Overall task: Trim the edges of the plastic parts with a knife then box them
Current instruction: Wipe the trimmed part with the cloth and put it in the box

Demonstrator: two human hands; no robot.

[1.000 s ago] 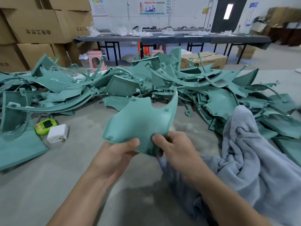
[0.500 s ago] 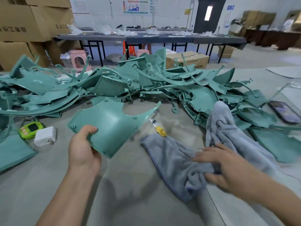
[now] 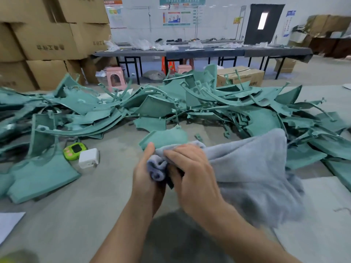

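A teal plastic part [image 3: 167, 137] is upright in front of me, and my left hand [image 3: 146, 173] grips its lower edge with the thumb up against its face. My right hand [image 3: 191, 168] holds a bunched fold of the grey towel [image 3: 250, 168] against the part's lower right side. The towel hides most of the part and trails off to the right over the table. A big heap of teal plastic parts [image 3: 171, 107] lies across the table behind. No knife is visible.
A green gadget [image 3: 75, 150] and a white charger block [image 3: 88, 158] lie left of my hands, beside a flat teal panel [image 3: 41, 177]. Stacked cardboard boxes [image 3: 47, 40] stand at the back left. An open carton [image 3: 240, 75] sits behind the heap. White paper [image 3: 8, 223] lies at the left edge.
My right hand lifted the towel from the table and brought it to the part. My left hand moved the part toward the centre, and both hands now meet on it.
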